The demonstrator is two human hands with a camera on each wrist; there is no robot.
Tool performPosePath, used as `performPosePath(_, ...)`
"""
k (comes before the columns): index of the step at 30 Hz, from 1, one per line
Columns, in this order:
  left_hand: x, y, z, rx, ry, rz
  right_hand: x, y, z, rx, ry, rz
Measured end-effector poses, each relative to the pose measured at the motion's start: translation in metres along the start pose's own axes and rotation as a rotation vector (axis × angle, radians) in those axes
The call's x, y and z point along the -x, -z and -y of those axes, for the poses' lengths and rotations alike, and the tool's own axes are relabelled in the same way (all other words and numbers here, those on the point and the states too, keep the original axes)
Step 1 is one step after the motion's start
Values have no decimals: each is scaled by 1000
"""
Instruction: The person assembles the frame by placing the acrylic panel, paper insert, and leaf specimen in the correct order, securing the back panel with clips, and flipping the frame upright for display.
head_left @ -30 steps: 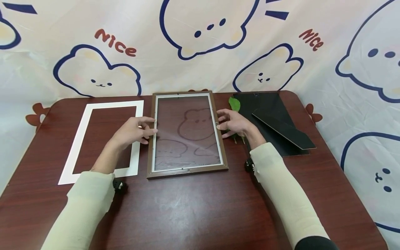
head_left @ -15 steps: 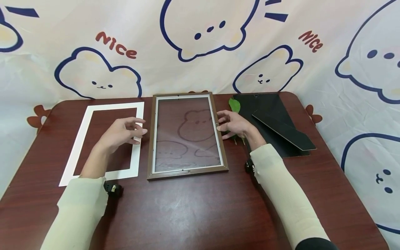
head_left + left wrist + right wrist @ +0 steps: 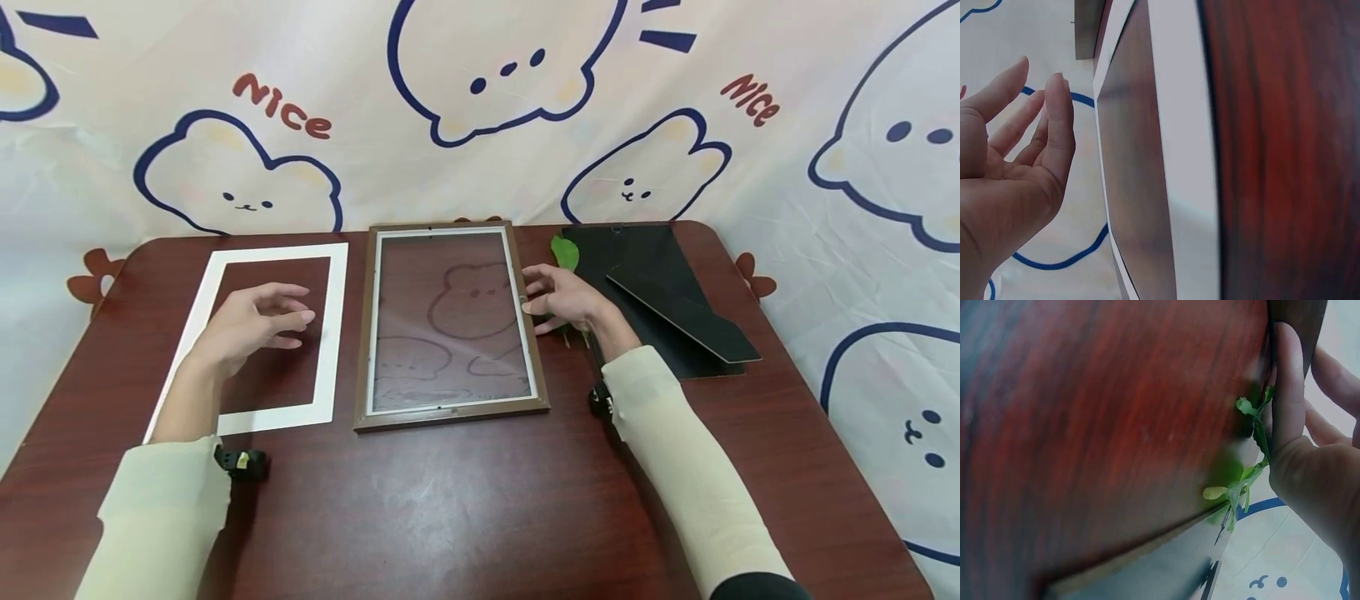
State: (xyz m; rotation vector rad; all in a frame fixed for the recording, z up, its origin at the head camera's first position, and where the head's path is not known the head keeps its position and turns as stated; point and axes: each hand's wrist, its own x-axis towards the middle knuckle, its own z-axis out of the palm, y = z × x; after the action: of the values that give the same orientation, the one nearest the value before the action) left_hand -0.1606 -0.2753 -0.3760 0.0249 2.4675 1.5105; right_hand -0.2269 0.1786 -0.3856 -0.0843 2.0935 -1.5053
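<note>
A brown picture frame (image 3: 452, 412) with a clear pane and a whitish inner lip lies flat in the middle of the table. My right hand (image 3: 566, 297) rests at its right side, thumb and fingertips right at the edge. In the right wrist view, the fingers lie along the frame's side (image 3: 1300, 312). Over the white picture mat (image 3: 331, 333), left of the frame, hovers my left hand (image 3: 258, 325), fingers loosely bent, holding nothing. The left wrist view has that hand (image 3: 1016, 150) beside and apart from the mat (image 3: 1182, 125).
Right of the frame lies a black backing board (image 3: 652, 250) with its stand leg (image 3: 675, 317) slanting up. A green leaf (image 3: 564, 252) and leafy stems (image 3: 1260, 434) lie between the board and frame, partly behind my right hand. A patterned cloth (image 3: 465, 183) hangs behind the table (image 3: 450, 517).
My left hand has left the frame's left edge and drawn back leftward over the mat. The right hand stays at the frame's right edge, and the frame has not visibly shifted.
</note>
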Motion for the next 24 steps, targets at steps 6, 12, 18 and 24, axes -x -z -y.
performPosePath(6,0,7,8,20,23,-17,0,0,-1,-1,-12,7)
performPosePath(12,0,18,12,0,38,-32,0,2,-1,0,-7,7)
performPosePath(18,7,32,20,17,73,-86,-1,2,-2,-1,-3,11)
performPosePath(24,9,47,33,62,100,-154,-1,1,-1,-2,-8,7)
